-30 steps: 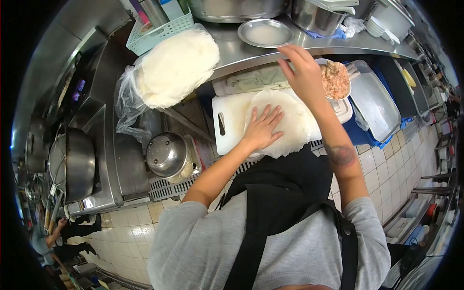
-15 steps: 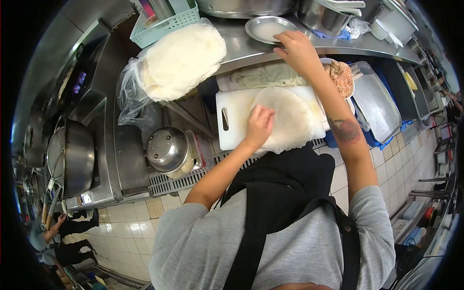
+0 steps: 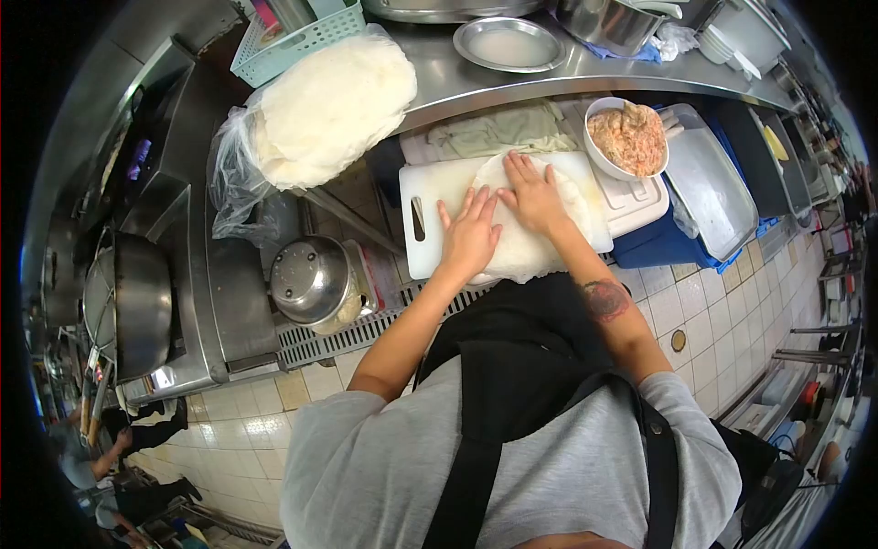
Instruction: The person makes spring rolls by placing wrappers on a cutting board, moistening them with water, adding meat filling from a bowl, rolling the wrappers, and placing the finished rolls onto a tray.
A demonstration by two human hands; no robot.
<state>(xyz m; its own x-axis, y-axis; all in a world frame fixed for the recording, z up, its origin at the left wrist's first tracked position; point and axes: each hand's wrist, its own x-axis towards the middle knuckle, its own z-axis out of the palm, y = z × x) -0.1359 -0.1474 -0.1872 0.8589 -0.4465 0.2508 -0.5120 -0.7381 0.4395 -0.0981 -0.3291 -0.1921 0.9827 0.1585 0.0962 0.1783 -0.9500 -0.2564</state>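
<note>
Sheet (image 3: 526, 254), thin, round and pale, lies flat on the white cutting board (image 3: 439, 179), its near edge reaching over the board's near side; whether it is one layer or several cannot be told. Left grip (image 3: 468, 240) is released and opened out, palm down, fingers somewhat spread, touching the sheet's left part. Right grip (image 3: 532, 195) is likewise released and flat, its fingers closer together, resting on the sheet's upper part. The two are just beside each other, neither clenched around anything.

Right of the board is a white bowl (image 3: 598, 161) holding a pinkish mixture (image 3: 631, 135). A folded greenish cloth (image 3: 498, 131) lies beyond the board. A shallow metal dish (image 3: 509, 46) stands on the steel table (image 3: 448, 75), well apart from both grips.
</note>
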